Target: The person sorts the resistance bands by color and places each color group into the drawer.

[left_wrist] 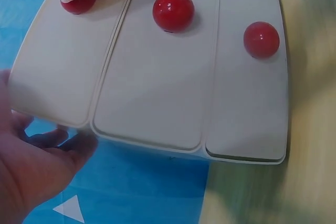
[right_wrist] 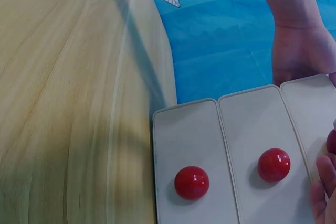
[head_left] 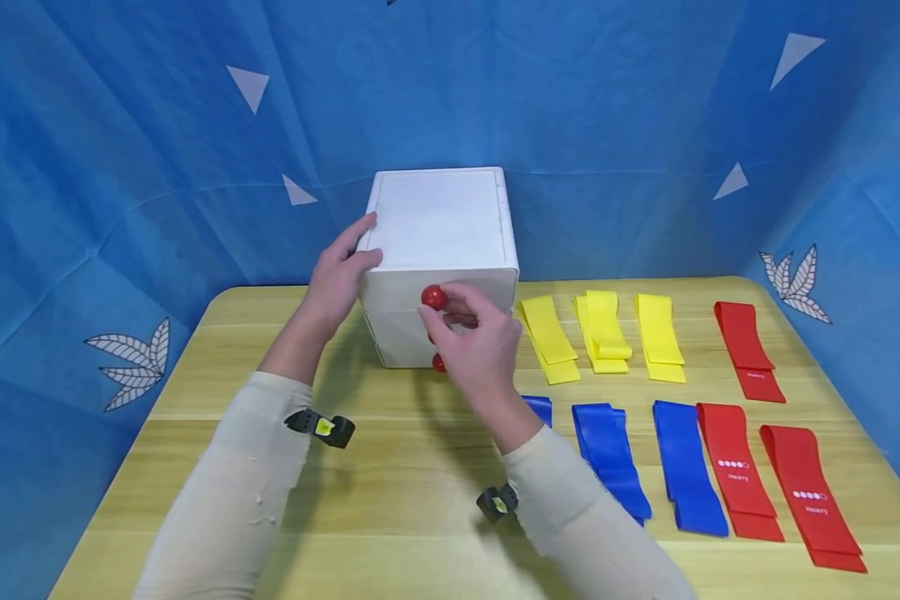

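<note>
In the head view, a white drawer box [head_left: 441, 218] stands at the far side of the tabletop [head_left: 390, 492]. The left hand [head_left: 337, 271] lies spread against its left side and top edge, probably to steady it, while the right hand [head_left: 480, 333] pinches the top knob [head_left: 433, 297], a grip suited to so small a ball. Flat to the right, apparently grouped by colour, lie three yellow bands [head_left: 550, 339], three blue bands [head_left: 611, 457], one partly hidden by the right arm, and three red bands [head_left: 746, 350].

The left wrist view shows three drawer fronts [left_wrist: 152, 87], seemingly shut, one red knob each.

The right wrist view shows the bottom knob [right_wrist: 191, 183] and middle knob [right_wrist: 274, 164] untouched.
</note>
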